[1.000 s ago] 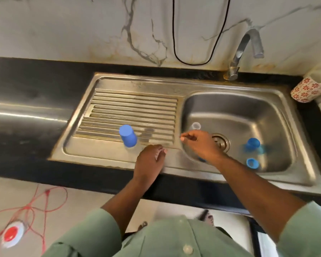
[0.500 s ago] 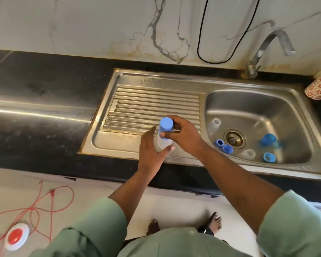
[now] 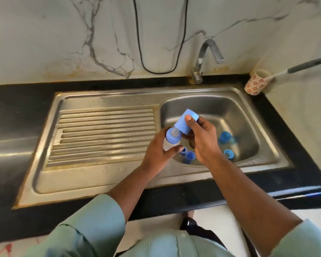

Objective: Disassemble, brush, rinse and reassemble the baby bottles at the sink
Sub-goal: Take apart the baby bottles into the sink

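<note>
Over the sink [image 3: 107, 101], hands hold unlabelled bottle [image 3: 171, 139], blue cap [image 3: 183, 123].

Brushed steel sink [image 3: 107, 101], glossy black counter [image 3: 20, 101], matt blue plastic cap [image 3: 184, 123].

Blue bottle parts [image 3: 190, 155] crowd the basin [image 3: 248, 127] floor around the drain, while the ribbed drainboard [image 3: 104, 138] lies open

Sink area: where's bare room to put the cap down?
Free: the ribbed drainboard, between the black counter and the basin. The flat steel strip in front of it is also bare. Crowded: basin floor around the drain, with blue bottle parts scattered beside both hands.
</note>
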### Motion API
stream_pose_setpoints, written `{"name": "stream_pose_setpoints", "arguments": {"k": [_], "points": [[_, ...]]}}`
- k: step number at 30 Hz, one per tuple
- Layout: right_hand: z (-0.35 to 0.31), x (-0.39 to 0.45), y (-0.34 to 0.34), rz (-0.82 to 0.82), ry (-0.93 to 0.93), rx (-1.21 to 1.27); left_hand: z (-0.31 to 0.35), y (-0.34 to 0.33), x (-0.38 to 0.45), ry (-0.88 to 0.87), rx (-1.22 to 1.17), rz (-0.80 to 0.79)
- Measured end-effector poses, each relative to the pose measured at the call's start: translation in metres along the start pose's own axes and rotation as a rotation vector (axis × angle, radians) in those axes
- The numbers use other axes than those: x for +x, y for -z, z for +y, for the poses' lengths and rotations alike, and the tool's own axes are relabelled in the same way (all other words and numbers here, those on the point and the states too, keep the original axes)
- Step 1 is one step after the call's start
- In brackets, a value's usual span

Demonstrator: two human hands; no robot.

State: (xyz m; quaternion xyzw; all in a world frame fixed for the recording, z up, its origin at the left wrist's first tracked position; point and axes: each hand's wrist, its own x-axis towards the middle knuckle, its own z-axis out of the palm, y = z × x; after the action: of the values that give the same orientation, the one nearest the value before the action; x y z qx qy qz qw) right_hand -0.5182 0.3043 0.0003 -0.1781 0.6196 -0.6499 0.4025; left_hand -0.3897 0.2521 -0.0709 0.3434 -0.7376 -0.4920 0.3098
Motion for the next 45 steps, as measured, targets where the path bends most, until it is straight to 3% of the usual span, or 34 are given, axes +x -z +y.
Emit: {"name": "stream_pose_setpoints", "arguments": {"k": [4,6,9,15,18,21,24,28,30,33,36,38,42,45], "points": [[-0.013,0.051,0.045,0.107,-0.161,0.306,0.002,-0.045,0.045,0.038,-0.059,-0.013],[-0.021,0.083,0.072,0.16,-0.194,0.297,0.004,-0.066,0.067,0.075,-0.084,0.008],[-0.018,0.135,0.114,0.165,-0.25,0.021,0.001,-0.096,0.097,0.148,-0.105,0.007],[0.028,0.242,0.179,-0.082,-0.332,-0.517,-0.02,-0.147,0.147,0.248,-0.081,0.076],[0.058,0.281,0.183,-0.166,-0.201,-0.853,-0.03,-0.157,0.151,0.324,-0.117,0.094],[0.093,0.309,0.173,-0.399,-0.043,-1.141,-0.037,-0.158,0.152,0.382,-0.14,0.16],[0.117,0.32,0.156,-0.592,0.158,-1.304,-0.04,-0.159,0.153,0.397,-0.123,0.177],[0.138,0.328,0.116,-0.689,0.332,-1.393,-0.049,-0.156,0.155,0.424,-0.099,0.225],[0.15,0.333,0.1,-0.743,0.377,-1.449,-0.053,-0.153,0.153,0.428,-0.103,0.258],[0.159,0.337,0.087,-0.841,0.264,-1.525,-0.052,-0.148,0.15,0.442,-0.08,0.266],[0.155,0.336,0.096,-0.84,0.225,-1.525,-0.045,-0.142,0.147,0.443,-0.053,0.272],[0.137,0.329,0.107,-0.733,0.217,-1.443,-0.043,-0.142,0.144,0.455,-0.05,0.275],[0.065,0.294,0.126,-0.307,0.073,-0.801,-0.035,-0.144,0.143,0.396,0.092,0.255],[0.005,0.248,0.129,-0.284,-0.092,-0.654,-0.027,-0.15,0.142,0.23,0.427,0.178]]}}
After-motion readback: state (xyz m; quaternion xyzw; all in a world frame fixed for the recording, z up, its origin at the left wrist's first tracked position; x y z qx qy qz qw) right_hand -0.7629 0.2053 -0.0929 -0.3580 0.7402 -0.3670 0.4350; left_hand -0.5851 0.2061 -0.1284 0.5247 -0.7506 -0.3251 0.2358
